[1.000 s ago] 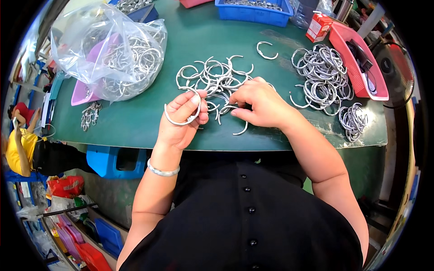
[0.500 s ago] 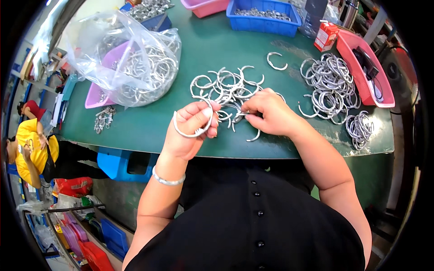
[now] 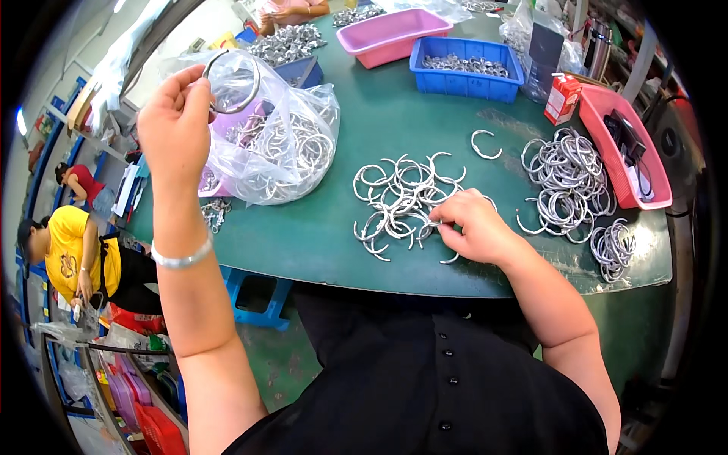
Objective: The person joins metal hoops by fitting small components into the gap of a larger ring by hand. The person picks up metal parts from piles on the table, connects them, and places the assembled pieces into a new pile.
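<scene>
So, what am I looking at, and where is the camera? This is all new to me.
No machine is at work: these are a person's bare hands. The camera sits on the person's head and looks down; its fisheye lens bends straight edges. The raised left hand holds one metal ring near a clear bag of more rings. The right hand is at the edge of the middle heap of rings; whether it grips one is unclear. On the green table another heap and a smaller bundle lie to the right; farther back stand a blue tray of metal parts and, left of it, a pink tray.
</scene>
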A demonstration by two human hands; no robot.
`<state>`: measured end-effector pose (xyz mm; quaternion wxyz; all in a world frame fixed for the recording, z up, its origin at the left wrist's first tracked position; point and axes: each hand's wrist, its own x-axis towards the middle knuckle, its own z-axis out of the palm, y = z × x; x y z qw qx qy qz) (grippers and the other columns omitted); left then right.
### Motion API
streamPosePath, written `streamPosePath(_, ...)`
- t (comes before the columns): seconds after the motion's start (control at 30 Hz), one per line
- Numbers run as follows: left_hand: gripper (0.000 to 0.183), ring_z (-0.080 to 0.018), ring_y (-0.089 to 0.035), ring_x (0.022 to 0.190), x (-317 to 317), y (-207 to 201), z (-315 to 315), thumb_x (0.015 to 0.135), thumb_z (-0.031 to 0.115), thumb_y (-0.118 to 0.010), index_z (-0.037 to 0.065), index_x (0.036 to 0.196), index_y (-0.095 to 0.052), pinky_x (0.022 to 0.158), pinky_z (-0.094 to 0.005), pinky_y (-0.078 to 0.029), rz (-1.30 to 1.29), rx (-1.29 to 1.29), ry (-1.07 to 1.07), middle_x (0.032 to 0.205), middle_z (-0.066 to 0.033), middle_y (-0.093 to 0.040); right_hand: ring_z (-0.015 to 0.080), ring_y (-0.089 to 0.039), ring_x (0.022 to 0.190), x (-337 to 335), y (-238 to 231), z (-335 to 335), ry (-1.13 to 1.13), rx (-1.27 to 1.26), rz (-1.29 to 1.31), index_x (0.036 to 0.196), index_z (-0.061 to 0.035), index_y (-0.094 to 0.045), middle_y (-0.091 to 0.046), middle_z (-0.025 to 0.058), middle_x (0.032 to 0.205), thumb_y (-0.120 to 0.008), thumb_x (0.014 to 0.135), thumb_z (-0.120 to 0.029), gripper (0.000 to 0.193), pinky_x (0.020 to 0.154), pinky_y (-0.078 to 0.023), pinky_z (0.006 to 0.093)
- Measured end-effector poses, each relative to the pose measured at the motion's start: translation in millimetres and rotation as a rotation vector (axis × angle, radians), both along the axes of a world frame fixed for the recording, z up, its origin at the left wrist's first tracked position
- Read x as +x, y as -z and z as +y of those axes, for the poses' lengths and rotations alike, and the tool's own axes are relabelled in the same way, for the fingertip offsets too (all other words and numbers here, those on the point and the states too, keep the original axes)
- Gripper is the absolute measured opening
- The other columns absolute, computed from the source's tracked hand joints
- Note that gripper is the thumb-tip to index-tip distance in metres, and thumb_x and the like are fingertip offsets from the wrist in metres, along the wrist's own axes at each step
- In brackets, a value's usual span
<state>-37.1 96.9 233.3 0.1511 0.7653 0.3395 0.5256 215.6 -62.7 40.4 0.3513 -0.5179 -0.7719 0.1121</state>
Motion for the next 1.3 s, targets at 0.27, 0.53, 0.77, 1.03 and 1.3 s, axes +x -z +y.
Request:
streamPosePath(0.27, 0.026, -0.0088, -0.050, 0.056, -4.2, 26.9, 13.9, 0.076, 0.015, -0.059, 0.000, 0.097, -0.059, 0.054, -0.0213, -0.041, 0.184, 0.130, -0.233, 0.067, -0.0050, -0.057, 0.0227, -0.054, 0.068, 0.7, -2.5, -0.9, 0.169, 0.161, 0.246, 0.081, -0.0052, -0.058, -0.057, 0.0067, 0.072, -0.056, 0.066, -0.002, 0.016, 0.066, -0.042, 0.0326)
streamPosePath(0.53, 0.011, -0.0114, -0.048, 0.055, 39.5, 76.7, -87.7, 0.071, -0.001, -0.059, -0.001, 0.082, -0.060, 0.049, -0.0209, -0.039, 0.250, 0.310, 0.218, 0.065, -0.0067, -0.055, 0.0079, -0.049, 0.065, 9.0, -0.2, -1.9, 0.156, -0.079, 0.732, 0.089, 0.0007, -0.057, -0.057, 0.0022, 0.076, -0.054, 0.072, -0.002, 0.018, 0.061, -0.042, 0.0234)
streamPosePath(0.77, 0.022, -0.0083, -0.053, 0.060, 68.0, 165.5, -114.7, 0.085, 0.022, -0.052, 0.002, 0.092, -0.057, 0.053, -0.0206, -0.044, -0.029, -1.093, 0.567, 0.071, -0.0028, -0.058, 0.0109, -0.052, 0.080, 0.4, -10.2, -3.5, 0.023, -0.157, 0.757, 0.092, 0.0011, -0.056, -0.055, 0.0056, 0.089, -0.053, 0.077, -0.003, 0.015, 0.072, -0.042, 0.0235)
streamPosePath(1.03, 0.027, -0.0095, -0.054, 0.056, 78.6, 172.8, -104.6, 0.086, 0.028, -0.049, 0.002, 0.086, -0.056, 0.049, -0.0192, -0.041, -0.129, -1.293, 0.606, 0.068, -0.0040, -0.057, 0.0127, -0.052, 0.067, -3.8, -15.3, -7.9, 0.040, -0.119, 0.595, 0.084, 0.0003, -0.056, -0.053, 0.0063, 0.077, -0.054, 0.073, 0.004, 0.012, 0.058, -0.041, 0.0237)
streamPosePath(1.3, 0.015, -0.0093, -0.053, 0.057, 81.4, 164.6, -106.6, 0.085, 0.016, -0.048, 0.004, 0.083, -0.056, 0.051, -0.0192, -0.042, -0.201, -1.280, 0.640, 0.068, -0.0034, -0.057, 0.0246, -0.055, 0.069, -11.8, -23.1, -14.2, -0.127, 0.238, 0.138, 0.087, -0.0016, -0.055, -0.055, 0.0093, 0.076, -0.061, 0.064, 0.005, 0.025, 0.059, -0.043, 0.0313)
